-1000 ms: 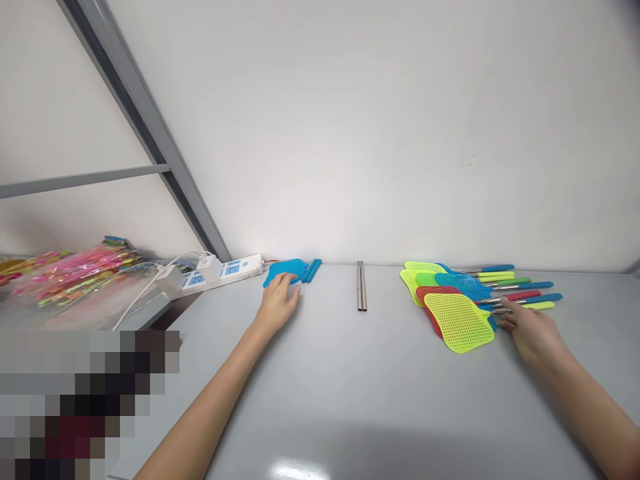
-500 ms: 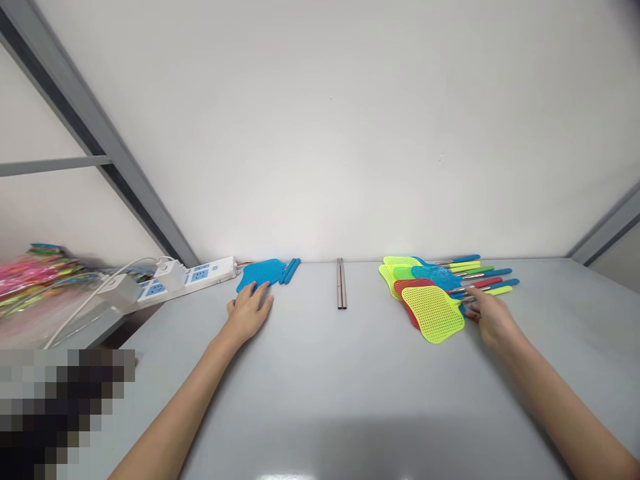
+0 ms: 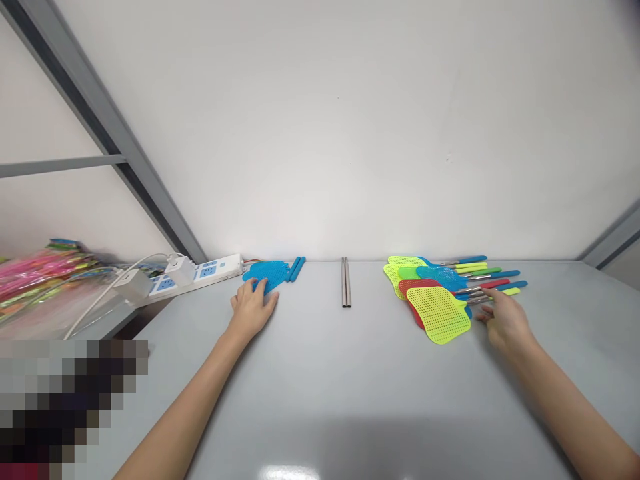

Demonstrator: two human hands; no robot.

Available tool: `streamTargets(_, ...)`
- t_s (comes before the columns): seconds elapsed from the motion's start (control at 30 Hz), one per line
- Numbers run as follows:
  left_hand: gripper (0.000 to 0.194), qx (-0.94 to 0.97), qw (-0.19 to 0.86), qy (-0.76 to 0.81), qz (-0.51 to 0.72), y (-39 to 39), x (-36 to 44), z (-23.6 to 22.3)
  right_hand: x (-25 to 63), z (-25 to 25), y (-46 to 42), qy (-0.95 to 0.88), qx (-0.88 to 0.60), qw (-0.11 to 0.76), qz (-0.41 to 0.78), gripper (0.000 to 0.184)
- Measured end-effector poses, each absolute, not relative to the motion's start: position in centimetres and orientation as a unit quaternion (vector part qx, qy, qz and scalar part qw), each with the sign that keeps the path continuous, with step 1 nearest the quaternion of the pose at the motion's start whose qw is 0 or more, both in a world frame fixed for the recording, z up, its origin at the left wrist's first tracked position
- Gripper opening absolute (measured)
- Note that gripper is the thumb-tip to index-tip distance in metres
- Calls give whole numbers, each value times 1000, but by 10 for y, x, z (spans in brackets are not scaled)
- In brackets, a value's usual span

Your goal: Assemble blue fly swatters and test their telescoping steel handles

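Left hand (image 3: 251, 308), ctr-left of frame: fingers spread, tips over near edge of blue perforated plastic swatter heads (image 3: 267, 272), not closed round them. Right hand (image 3: 507, 320), right of ctr: fingers half-curled at the metal shafts of a fanned pile of multicolour fly swatters w/ soft-looking handles (image 3: 440, 315); grip or mere touch, can't tell. Hands well apart. Btwn them, mid-frame, two silver metal tubes (image 3: 346, 283) lie side by side; two blue rod-shaped handle sleeves (image 3: 298, 269) sit just right of the blue heads.

Handling, my judgement: light fingertip pressure on the left so thin plastic doesn't bend or slide; on the right, work by shafts, not mesh, so the fan doesn't spread (round tubes could roll if bumped).

Text: no brand or label legible. White plastic power strip w/ blue socket panels (image 3: 227, 267), left: marks too small. Clear bag of pink and green items (image 3: 45, 273), far left: blurred, no readable print.
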State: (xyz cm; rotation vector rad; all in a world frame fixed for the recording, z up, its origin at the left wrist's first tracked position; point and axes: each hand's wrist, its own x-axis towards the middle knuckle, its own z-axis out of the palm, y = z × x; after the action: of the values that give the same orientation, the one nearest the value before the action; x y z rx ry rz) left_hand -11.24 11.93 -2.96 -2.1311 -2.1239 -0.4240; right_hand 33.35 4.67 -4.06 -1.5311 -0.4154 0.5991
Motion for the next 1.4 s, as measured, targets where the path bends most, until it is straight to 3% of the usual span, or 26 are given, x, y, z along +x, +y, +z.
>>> streamTargets(0.27, 38, -713, 53, -685, -141, 117, -114, -25, 309, -23, 39, -219, -577, 736, 278, 28)
streamTargets(0.43, 45, -705, 63, -691, -149, 115, -111, -23, 285, -15, 35, -305, -507, 733, 336, 22)
streamTargets(0.57, 50, -702, 60, -691, -161, 115, -110, -26, 252, -13, 27, -368, -481, 673, 425, 20)
streamTargets(0.67, 64, -693, 50, -700, -168, 118, -111, -28, 225, -14, 22, -420, -462, 572, 531, 22)
streamTargets(0.8, 73, -684, 30, -709, -170, 121, -115, -28, 199, -13, 27, -488, -455, 473, 576, 29)
streamTargets(1.13, 41, -720, 1, -670, -181, 118, -115, -18, 177, -12, 72, -557, -438, 398, 582, 32)
streamTargets(1.4, 31, -721, 18, -633, -280, 116, -116, -11, 182, -19, 76, -555, -459, 381, 580, 30)
